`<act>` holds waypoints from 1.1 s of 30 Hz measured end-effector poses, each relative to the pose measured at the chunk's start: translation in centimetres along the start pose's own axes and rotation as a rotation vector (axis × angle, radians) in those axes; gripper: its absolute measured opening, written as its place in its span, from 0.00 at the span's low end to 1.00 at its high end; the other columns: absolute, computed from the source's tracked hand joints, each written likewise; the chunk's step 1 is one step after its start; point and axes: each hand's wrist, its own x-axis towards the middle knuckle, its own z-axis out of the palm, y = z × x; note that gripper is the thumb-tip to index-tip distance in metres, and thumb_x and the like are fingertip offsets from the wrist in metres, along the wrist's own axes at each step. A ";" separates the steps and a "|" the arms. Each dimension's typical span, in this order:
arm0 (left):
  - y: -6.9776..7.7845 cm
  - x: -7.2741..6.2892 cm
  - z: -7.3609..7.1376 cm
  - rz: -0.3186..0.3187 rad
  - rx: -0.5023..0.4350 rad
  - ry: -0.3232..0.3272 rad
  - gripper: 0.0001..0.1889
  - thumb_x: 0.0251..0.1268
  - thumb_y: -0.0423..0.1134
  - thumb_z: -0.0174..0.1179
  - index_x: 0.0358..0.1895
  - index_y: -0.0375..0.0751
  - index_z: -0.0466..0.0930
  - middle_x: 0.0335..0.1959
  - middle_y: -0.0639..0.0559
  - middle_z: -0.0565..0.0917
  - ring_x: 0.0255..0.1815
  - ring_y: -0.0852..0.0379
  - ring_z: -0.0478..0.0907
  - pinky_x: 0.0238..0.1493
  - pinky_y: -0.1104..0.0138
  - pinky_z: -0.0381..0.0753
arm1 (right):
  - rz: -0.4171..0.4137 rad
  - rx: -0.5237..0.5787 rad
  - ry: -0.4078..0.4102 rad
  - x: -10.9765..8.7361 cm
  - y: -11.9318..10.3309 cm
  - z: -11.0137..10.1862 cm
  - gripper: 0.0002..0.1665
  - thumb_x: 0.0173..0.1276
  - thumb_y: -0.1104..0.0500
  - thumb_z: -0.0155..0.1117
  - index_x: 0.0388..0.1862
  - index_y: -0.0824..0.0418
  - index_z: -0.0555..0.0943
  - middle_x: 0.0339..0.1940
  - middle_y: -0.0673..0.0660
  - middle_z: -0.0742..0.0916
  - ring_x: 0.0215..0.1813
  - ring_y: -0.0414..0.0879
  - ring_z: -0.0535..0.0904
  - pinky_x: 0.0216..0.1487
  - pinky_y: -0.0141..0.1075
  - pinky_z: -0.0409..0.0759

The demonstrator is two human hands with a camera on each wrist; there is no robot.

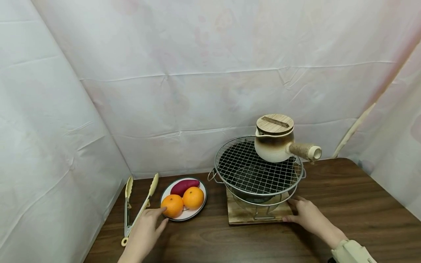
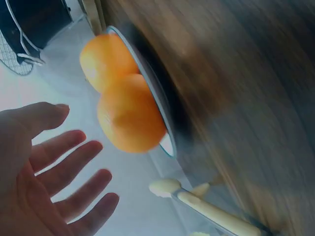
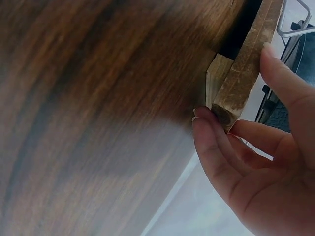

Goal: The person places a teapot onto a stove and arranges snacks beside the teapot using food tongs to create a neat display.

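Note:
My left hand (image 1: 146,230) is beside the near left rim of a round white plate (image 1: 184,218) with a dark edge. Its fingers are spread and hold nothing in the left wrist view. On the plate lie two oranges (image 1: 173,205) and a purple sweet potato (image 1: 184,187). My right hand (image 1: 309,216) grips the near right corner of a wooden board (image 1: 237,216), thumb on top and fingers curled beneath it in the right wrist view. A round grill stove with a wire grate (image 1: 243,173) stands on this board. A side-handled teapot (image 1: 273,150) with a wooden lid sits on the grate.
Tongs (image 1: 152,187) with cream tips lie spread at the left of the plate. White curtains (image 1: 184,102) rise behind the brown wooden table (image 1: 210,244) and at both sides. The teapot's wrapped handle (image 1: 300,149) juts out past the grate's right side.

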 end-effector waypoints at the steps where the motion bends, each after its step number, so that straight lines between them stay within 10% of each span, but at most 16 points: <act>1: -0.3 0.0 0.0 -0.002 0.000 0.011 0.16 0.56 0.40 0.69 0.48 0.42 0.85 0.44 0.47 0.87 0.48 0.46 0.81 0.50 0.50 0.81 | 0.001 0.000 -0.001 0.0 0.0 0.0 0.46 0.44 0.39 0.76 0.51 0.74 0.80 0.49 0.74 0.83 0.49 0.66 0.81 0.49 0.55 0.80; 11: -3.5 -0.2 -0.4 -0.027 0.046 0.144 0.27 0.51 0.40 0.71 0.56 0.33 0.78 0.49 0.37 0.84 0.50 0.35 0.78 0.49 0.43 0.78 | 0.013 0.006 -0.010 -0.1 -0.1 -0.2 0.46 0.45 0.39 0.76 0.52 0.75 0.80 0.50 0.74 0.83 0.50 0.66 0.82 0.49 0.55 0.80; 33: -5.5 0.3 0.4 -0.168 0.060 0.033 0.40 0.53 0.48 0.69 0.65 0.27 0.66 0.58 0.25 0.74 0.54 0.24 0.71 0.44 0.36 0.76 | 0.013 0.001 -0.005 -0.2 -0.1 0.0 0.47 0.45 0.40 0.76 0.53 0.75 0.79 0.49 0.74 0.83 0.49 0.65 0.82 0.48 0.54 0.80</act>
